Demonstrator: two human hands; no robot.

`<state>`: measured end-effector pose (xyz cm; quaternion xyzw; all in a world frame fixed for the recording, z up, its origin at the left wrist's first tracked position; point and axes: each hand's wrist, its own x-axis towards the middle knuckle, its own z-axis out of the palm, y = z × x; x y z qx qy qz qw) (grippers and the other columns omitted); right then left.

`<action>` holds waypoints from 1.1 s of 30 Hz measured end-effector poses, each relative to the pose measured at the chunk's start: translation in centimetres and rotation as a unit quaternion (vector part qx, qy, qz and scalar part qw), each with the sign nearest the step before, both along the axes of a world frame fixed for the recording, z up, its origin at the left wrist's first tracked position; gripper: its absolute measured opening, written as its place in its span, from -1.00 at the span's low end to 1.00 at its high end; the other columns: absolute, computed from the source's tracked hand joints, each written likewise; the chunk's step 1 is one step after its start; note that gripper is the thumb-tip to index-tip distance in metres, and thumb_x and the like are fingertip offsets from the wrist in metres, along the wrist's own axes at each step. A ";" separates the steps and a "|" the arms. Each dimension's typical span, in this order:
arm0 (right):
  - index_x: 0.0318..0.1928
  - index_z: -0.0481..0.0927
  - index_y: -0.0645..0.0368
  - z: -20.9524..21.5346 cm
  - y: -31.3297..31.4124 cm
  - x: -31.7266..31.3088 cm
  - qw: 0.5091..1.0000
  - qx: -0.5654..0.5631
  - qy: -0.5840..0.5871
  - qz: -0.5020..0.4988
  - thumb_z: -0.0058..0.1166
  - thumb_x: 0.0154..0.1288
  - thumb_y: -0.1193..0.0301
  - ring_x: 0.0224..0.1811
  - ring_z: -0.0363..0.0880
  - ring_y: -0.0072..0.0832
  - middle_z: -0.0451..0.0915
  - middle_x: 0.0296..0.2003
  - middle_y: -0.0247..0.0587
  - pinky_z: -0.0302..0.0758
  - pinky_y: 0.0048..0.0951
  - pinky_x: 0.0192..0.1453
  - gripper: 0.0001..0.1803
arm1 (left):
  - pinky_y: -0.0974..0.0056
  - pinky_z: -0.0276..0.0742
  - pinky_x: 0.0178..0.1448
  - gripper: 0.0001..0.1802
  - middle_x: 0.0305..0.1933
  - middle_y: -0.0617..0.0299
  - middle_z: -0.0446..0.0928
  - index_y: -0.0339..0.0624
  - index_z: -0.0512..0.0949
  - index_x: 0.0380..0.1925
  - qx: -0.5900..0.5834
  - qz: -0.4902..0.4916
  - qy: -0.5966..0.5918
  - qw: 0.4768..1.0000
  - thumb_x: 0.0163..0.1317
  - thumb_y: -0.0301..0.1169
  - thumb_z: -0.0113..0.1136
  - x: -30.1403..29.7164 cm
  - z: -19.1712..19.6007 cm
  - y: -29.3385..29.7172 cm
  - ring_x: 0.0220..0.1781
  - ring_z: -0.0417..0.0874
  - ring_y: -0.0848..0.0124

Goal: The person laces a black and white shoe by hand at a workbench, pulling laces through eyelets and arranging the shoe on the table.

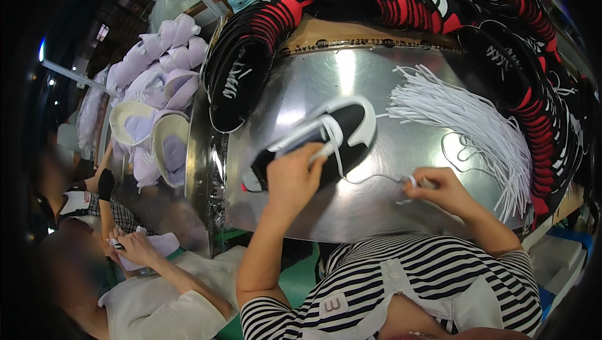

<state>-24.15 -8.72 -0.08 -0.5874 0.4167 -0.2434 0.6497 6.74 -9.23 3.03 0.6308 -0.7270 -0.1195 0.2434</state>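
Black-and-white shoe (pixel 352 122), white laces (pixel 461 111)

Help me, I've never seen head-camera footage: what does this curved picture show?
No machine here, just a person's two bare hands. The single picture comes from a fisheye camera on their head, looking down, so straight edges bend. The left hand holds a black-and-white shoe; the right hand pinches a lace running from it. On the metal table, a bundle of white laces lies to the right, and nested black-and-red shoe parts line the far and right sides. Another person's hands show at lower left.
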 end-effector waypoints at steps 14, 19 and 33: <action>-0.23 0.67 0.22 -3.4 -8.7 12.1 0.984 -0.055 -0.146 -0.083 0.28 0.22 0.47 -0.37 0.52 -0.73 0.65 -0.39 -0.42 0.45 -0.63 -0.27 -0.87 | 0.13 0.56 -0.21 -0.72 -0.32 0.06 0.67 -0.12 0.62 -0.13 0.122 -0.021 -0.009 0.992 0.19 -0.28 0.28 -0.3 -3.0 -0.4 -0.31 0.69 0.06; -0.23 0.67 0.16 -5.4 -10.1 12.7 0.983 -0.110 -0.113 -0.093 0.26 0.23 0.38 -0.48 0.47 -0.69 0.61 -0.52 -0.36 0.39 -0.59 -0.37 -0.85 | 0.13 0.56 -0.16 -0.69 -0.21 0.02 0.66 -0.18 0.58 -0.05 0.099 -0.052 -0.034 0.993 0.26 -0.28 0.23 -1.1 -1.2 -0.7 -0.23 0.68 0.04; -0.09 0.45 0.21 -4.8 -8.0 10.4 0.977 -0.180 0.000 -0.114 0.20 0.29 0.27 -0.33 0.65 -0.30 0.65 -0.36 -0.15 0.51 -0.32 -0.21 -0.67 | 0.14 0.47 -0.42 -0.77 -0.55 0.13 0.60 -0.05 0.69 -0.38 0.120 0.022 0.005 0.992 0.24 -0.16 0.22 -2.0 -3.8 -3.1 -0.50 0.63 0.11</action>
